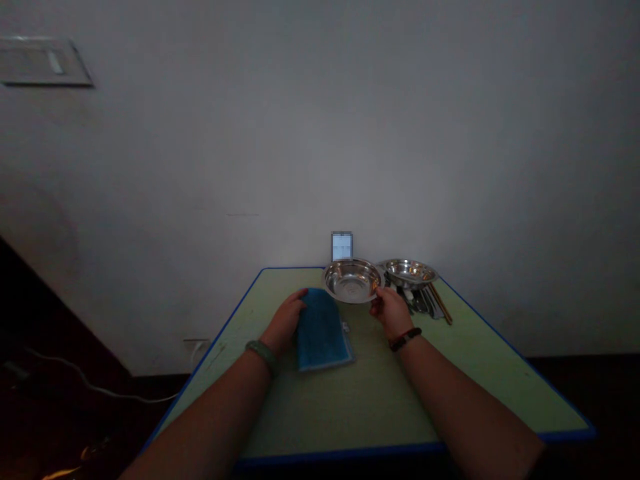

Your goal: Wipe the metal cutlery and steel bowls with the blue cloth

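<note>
Right-hand grip (391,313) on steel bowl (351,281); left hand (284,323) on blue cloth (321,331).

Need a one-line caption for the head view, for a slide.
Head view: left hand on a blue cloth, right hand gripping a steel bowl.

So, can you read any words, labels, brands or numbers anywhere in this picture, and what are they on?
Nothing can be read: the small lit panel behind the steel bowl shows pale marks too blurred to read, the small tag on the blue cloth is too small, and the flat plate on the wall shows no legible text.
</note>
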`<state>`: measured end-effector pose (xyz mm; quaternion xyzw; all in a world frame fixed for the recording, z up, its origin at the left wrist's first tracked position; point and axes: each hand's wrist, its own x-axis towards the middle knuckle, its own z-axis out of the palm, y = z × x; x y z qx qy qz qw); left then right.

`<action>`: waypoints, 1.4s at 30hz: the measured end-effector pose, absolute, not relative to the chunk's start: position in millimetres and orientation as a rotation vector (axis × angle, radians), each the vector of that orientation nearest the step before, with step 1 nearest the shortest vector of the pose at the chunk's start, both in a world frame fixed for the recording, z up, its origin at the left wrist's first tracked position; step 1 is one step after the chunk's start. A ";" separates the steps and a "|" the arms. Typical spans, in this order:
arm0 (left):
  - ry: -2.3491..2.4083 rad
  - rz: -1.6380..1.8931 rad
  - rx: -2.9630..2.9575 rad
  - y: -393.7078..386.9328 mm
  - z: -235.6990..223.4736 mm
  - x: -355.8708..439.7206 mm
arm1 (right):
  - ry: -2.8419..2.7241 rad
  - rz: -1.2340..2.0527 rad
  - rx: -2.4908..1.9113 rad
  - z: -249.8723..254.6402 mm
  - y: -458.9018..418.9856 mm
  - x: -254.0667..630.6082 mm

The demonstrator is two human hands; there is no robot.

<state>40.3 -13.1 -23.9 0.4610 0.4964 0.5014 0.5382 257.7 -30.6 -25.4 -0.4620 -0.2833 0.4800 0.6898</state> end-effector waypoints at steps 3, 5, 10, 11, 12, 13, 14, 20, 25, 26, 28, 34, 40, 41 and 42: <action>1.251 1.152 1.141 -14.1 -21.4 41.4 | -0.618 1.065 -1.034 -26.9 -29.0 259.3; 1.280 1.154 1.164 -15.8 -19.0 41.8 | -0.633 1.050 -1.030 -28.4 -28.1 260.3; 1.306 1.143 1.178 -19.8 -14.0 42.7 | -0.630 1.027 -0.992 -30.3 -26.0 262.9; 1.310 1.143 1.180 -20.0 -13.6 42.9 | -0.627 1.022 -0.989 -30.3 -25.6 263.5; 1.313 1.147 1.185 -20.0 -13.5 43.0 | -0.627 1.016 -0.986 -30.3 -25.2 264.1; 1.317 1.151 1.187 -19.8 -13.5 43.0 | -0.629 1.010 -0.983 -30.3 -24.8 264.7; 1.322 1.150 1.187 -19.5 -13.7 42.9 | -0.631 1.005 -0.981 -30.2 -24.5 265.3; 1.338 1.124 1.212 -17.7 -14.7 41.5 | -0.612 0.978 -0.969 -26.8 -24.9 266.8; 1.342 1.132 1.209 -17.9 -15.2 40.8 | -0.601 0.960 -0.955 -23.5 -24.7 269.1; 1.342 1.134 1.204 -17.8 -15.6 40.6 | -0.596 0.956 -0.949 -23.3 -24.2 270.1; 1.339 1.132 1.189 -17.1 -17.0 40.2 | -0.580 0.947 -0.938 -23.2 -23.1 272.3; 1.307 1.140 1.199 -10.1 -26.2 36.0 | -0.532 0.922 -0.905 -18.4 -22.6 278.0; 1.344 1.163 1.333 -5.4 -32.5 31.0 | -0.527 0.874 -0.915 -16.3 -21.9 283.0; 1.342 1.175 1.348 -5.3 -33.1 30.8 | -0.532 0.866 -0.911 -16.8 -21.2 284.1; 1.339 1.182 1.359 -5.4 -33.5 30.6 | -0.533 0.859 -0.908 -17.4 -20.5 285.1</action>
